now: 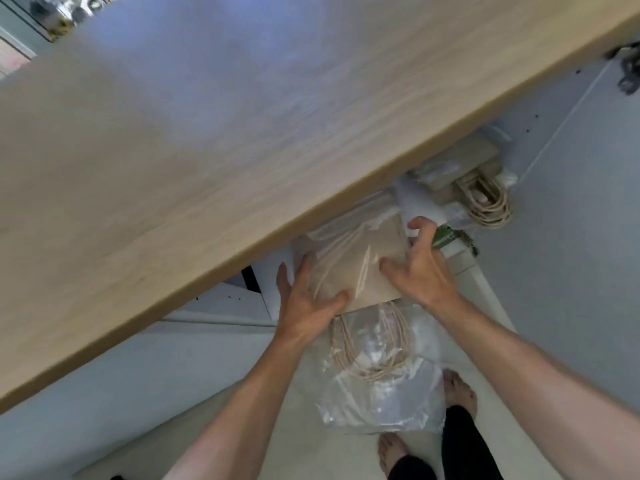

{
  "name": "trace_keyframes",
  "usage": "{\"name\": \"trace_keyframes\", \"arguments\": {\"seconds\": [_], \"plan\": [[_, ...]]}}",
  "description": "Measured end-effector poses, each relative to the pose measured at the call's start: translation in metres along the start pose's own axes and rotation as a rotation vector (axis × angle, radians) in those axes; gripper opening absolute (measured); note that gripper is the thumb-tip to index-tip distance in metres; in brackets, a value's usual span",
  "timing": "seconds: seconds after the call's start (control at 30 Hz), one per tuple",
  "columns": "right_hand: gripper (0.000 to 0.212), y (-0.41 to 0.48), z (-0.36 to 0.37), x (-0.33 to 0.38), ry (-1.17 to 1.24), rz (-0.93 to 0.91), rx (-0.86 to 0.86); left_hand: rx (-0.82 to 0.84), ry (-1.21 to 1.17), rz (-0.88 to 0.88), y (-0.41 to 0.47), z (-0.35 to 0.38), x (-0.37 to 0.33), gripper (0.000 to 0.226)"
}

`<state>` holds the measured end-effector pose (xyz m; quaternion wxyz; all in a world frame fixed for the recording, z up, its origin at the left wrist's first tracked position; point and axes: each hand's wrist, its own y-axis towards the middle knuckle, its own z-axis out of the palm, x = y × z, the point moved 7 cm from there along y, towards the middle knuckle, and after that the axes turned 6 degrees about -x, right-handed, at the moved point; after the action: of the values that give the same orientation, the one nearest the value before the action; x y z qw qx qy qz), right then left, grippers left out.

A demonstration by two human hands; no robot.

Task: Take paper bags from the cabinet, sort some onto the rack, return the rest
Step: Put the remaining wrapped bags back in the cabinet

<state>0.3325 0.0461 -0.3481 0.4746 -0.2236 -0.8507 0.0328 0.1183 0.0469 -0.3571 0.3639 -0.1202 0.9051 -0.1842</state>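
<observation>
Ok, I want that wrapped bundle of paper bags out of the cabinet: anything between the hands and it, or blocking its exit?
Nothing between: the left hand and right hand both touch the bundle of paper bags. The wooden countertop overhangs its far end, so it likely must slide out toward the person first.

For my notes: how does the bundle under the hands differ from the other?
The left hand and right hand touch the near bundle; the far bundle lies untouched. The near bundle juts toward the person; the far bundle sits further back. Both are wrapped in plastic.
</observation>
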Motion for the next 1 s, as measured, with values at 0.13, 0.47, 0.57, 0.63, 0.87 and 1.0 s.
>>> {"name": "trace_keyframes", "arguments": {"seconds": [0.13,0.47,0.57,0.63,0.87,1.0], "plan": [[0.059,0.029,0.031,-0.027,-0.130,-0.021,0.100,-0.009,0.054,-0.060,0.029,0.024,0.023,0.094],[0.062,0.072,0.052,-0.056,-0.273,-0.050,0.160,-0.023,0.312,-0.104,0.098,0.058,0.051,0.115],[0.062,0.060,0.041,-0.032,-0.306,-0.276,0.005,-0.080,0.359,-0.087,0.124,0.042,0.044,0.115],[0.059,0.045,0.047,-0.016,-0.381,-0.471,-0.002,-0.125,0.341,-0.083,0.133,0.030,0.037,0.102],[0.068,0.039,0.080,-0.053,-0.679,-0.473,0.287,-0.269,0.425,0.253,0.088,0.041,0.014,0.075],[0.069,0.041,0.086,-0.058,-0.702,-0.479,0.301,-0.160,0.474,0.387,0.079,0.055,0.030,0.072]]}}
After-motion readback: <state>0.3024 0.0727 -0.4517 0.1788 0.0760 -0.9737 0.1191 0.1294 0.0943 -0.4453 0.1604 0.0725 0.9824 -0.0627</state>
